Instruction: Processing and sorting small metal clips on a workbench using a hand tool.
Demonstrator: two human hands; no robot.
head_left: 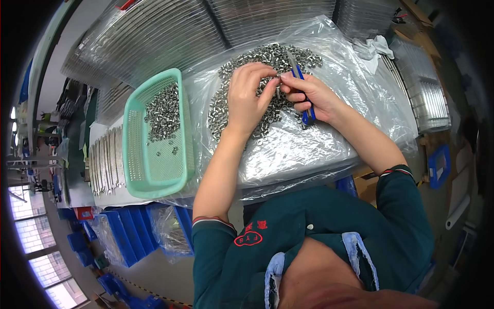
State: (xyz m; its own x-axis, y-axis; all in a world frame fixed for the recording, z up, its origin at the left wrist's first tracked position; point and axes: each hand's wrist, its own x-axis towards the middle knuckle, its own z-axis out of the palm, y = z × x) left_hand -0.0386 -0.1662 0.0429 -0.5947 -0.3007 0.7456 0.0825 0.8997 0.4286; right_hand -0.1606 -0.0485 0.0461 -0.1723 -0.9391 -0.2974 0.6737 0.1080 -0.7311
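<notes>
My left hand (249,95) is closed in a pinch, its thumb and fingertips meeting those of my right hand over a heap of metal parts. A tiny metal piece (278,77) shows between the fingertips. My right hand (316,98) grips a slim blue-handled tool (308,114) with a narrow grey metal end pointing away from me; its exact kind is unclear. Beneath both hands, the heap of small silver ring-like metal parts (218,105) spreads over clear plastic sheeting (288,154). Left of my left forearm stands a pale green perforated basket (188,154) with more small parts (163,113) inside.
Stacked clear plastic trays (154,38) line the far side, with another stack (424,87) at the right. A white cloth (373,47) lies far right. Metal rods (107,159) sit left of the basket. Blue bins (128,234) stand below the table edge.
</notes>
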